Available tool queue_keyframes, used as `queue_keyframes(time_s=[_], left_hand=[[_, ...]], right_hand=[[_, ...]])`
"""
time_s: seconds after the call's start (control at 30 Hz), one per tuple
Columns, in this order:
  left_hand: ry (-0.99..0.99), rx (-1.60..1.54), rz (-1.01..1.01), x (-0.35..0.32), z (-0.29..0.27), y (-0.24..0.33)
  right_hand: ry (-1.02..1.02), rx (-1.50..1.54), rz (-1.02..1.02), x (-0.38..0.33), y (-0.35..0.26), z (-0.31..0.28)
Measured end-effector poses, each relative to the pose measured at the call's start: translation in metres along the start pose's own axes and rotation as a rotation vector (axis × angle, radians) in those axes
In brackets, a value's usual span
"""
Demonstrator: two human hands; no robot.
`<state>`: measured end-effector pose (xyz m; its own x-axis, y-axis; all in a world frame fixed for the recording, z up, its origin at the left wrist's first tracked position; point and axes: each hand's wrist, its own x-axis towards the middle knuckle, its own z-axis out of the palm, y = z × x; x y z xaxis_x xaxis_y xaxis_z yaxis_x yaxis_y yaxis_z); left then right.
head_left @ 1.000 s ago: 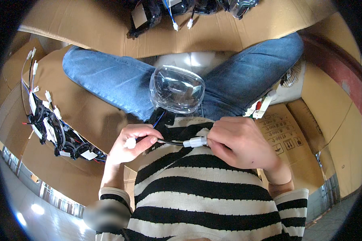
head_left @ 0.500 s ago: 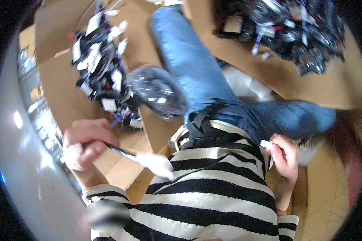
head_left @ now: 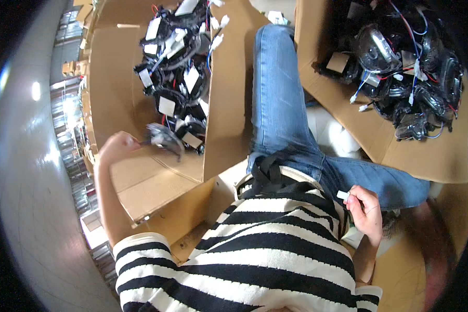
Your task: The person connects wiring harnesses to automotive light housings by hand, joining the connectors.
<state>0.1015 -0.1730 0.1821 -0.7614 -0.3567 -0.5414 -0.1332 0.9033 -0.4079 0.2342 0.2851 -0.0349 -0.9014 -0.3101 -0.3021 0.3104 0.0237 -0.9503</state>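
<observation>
left hand (head_left: 118, 148): i grip a clear-domed wired part (head_left: 164, 138), arm stretched out so it hangs inside the open cardboard box (head_left: 140, 184), just beside the heap of like parts (head_left: 177, 78).
right hand (head_left: 366, 208): i pinch a small white piece (head_left: 343, 195), kept near my hip, clear of the reach.
second box (head_left: 426, 151): on my right, holding more wired parts.

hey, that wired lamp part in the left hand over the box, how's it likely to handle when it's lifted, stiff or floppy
The lamp part in the left hand looks like a rigid dark shell, so probably stiff itself. Similar pieces in the cardboard box trail loose wires, so its leads likely dangle and may snag. It's held one-handed, so probably fairly light.
</observation>
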Motion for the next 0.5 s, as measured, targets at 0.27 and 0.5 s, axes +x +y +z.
queue_keyframes(time_s=[0.27, 0.5], left_hand=[[-0.050, -0.224, 1.151, 0.001, 0.048, 0.249], [-0.400, 0.141, 1.118, 0.064, 0.221, 0.416]], right_hand=[[0.149, 0.018, 0.044, -0.016, 0.008, -0.006], [0.271, -0.011, 0.135, -0.036, 0.009, -0.017]])
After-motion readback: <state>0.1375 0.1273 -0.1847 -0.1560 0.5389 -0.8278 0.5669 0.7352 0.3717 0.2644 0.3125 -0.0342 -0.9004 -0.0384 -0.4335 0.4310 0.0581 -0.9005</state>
